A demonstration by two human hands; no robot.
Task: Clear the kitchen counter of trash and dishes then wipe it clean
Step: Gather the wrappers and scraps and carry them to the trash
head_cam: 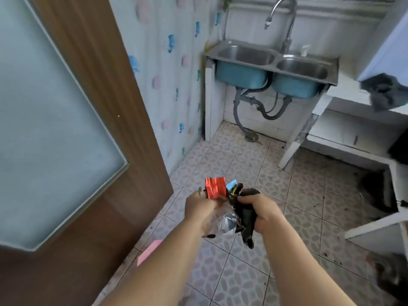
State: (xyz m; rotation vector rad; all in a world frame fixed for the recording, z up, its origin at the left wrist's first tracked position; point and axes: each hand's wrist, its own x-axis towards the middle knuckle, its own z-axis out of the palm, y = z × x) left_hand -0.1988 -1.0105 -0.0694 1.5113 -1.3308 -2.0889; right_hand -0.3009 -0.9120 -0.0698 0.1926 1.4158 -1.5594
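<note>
Hands meet near 6 o'clock above floor tiles [254, 164]. Left hand [199, 206] curls round red wrapper [215, 187] and clear plastic [223, 219]; right hand [262, 213] grips crumpled black wrapper [244, 219]. Double sink [273, 62] at 1 o'clock, well apart.

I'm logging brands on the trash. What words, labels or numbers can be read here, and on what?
No text is legible.
Red wrapper, held by the left hand: no readable print.
Black wrapper, in the right hand: yellow marks, too blurred.
Wall covering: coloured shapes, no letters.
</note>
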